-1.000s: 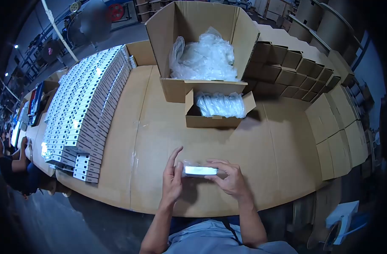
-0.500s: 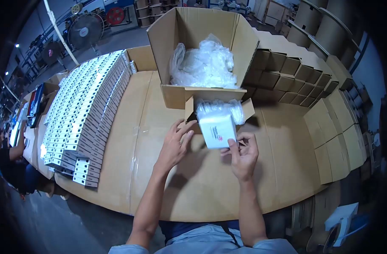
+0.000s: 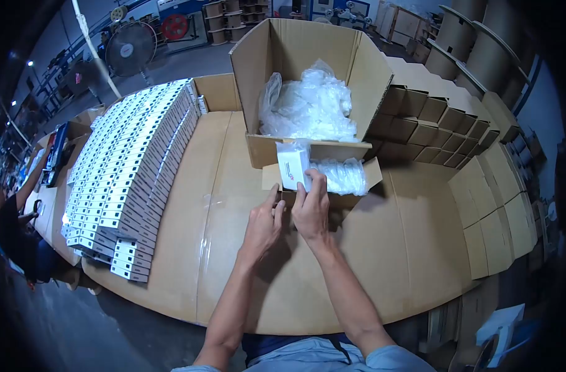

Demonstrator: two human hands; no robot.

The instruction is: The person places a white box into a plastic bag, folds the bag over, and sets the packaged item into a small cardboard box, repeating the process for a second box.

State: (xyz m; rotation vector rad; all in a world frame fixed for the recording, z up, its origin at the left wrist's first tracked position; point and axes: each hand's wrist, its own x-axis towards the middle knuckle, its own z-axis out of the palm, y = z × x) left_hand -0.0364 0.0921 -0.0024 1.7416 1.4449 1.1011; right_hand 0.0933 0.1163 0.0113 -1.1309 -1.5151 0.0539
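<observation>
My right hand (image 3: pixel 312 208) grips a small white box (image 3: pixel 291 168) by its lower right edge, thumb on the near side. The box has dark and reddish print and a clear plastic wrap loose at its top. It is tilted over the left end of a small open carton (image 3: pixel 352 199). Plastic-wrapped pieces (image 3: pixel 342 177) fill the right part of this carton. My left hand (image 3: pixel 264 224) is at the carton's near left corner, fingertips right at its edge, thumb and forefinger apart.
A large open carton (image 3: pixel 258 149) holding clear plastic bags (image 3: pixel 314 102) stands behind. Stacked white boxes (image 3: pixel 131 180) cover the left side. Brown cartons (image 3: pixel 435 124) are piled at the right back, with flat cardboard (image 3: pixel 494 211) nearer. At far left a person (image 3: pixel 13 217) works.
My right hand has moved the white box left, from in front of the small carton to over its left end. My left hand has shifted slightly right and down, to the carton's corner.
</observation>
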